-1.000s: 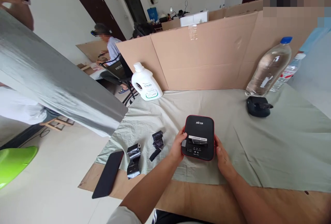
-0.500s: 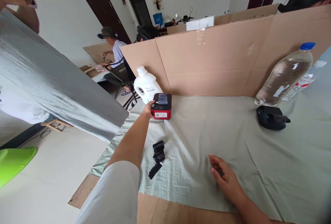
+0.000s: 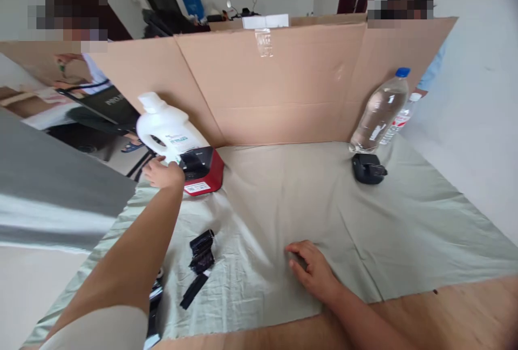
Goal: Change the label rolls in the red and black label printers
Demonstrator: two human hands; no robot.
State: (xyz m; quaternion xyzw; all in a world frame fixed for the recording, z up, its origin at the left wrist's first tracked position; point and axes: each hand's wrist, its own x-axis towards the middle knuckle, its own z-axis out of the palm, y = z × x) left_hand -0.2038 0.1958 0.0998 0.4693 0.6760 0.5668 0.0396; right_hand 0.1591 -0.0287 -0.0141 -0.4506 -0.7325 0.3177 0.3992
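One red-black box [image 3: 203, 171], label [image 3: 197, 188] facing the wearer, long axis receding; left hand [image 3: 164, 173] beside it, grip unclear; right hand [image 3: 313, 274] half-open; two clear bottles [image 3: 381, 114] right of it.

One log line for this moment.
Left hand: open, beside red-black device, contact unclear | Right hand: open, slightly curled, over cloth | Device: in front of white jug | Black rolls: on cloth

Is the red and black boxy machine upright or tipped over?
Upright: the red and black boxy machine has its black top facing up and red sides below.
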